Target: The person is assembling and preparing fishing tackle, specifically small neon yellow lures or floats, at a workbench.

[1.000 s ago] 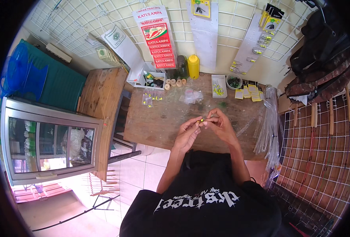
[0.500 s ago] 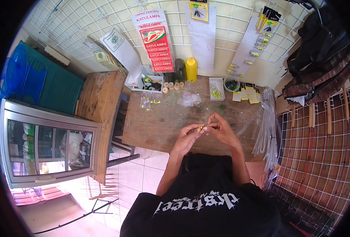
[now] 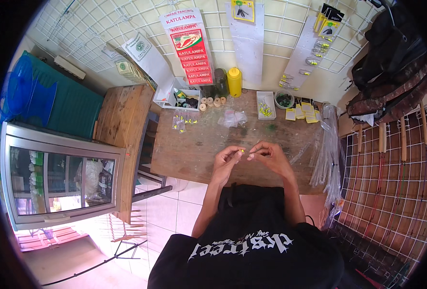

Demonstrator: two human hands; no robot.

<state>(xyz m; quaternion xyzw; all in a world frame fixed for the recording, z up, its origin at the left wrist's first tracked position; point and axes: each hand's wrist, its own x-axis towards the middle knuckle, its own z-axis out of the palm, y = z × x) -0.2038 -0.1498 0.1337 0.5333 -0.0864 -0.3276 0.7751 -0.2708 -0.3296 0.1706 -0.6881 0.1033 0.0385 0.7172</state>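
- Gripped at the fingertips of the left hand (image 3: 227, 162), a small yellow piece (image 3: 243, 151) is held above the wooden table (image 3: 189, 150) in the head view, presumably because its size permits only a pinch.
- The right hand (image 3: 272, 159) is placed just beside, apparently for fine handling; whether anything is gripped by its fingertips cannot be told.
- A white tray (image 3: 265, 98) with yellow-tipped items (image 3: 266, 111) is positioned beyond the hands, probably for easy reach.
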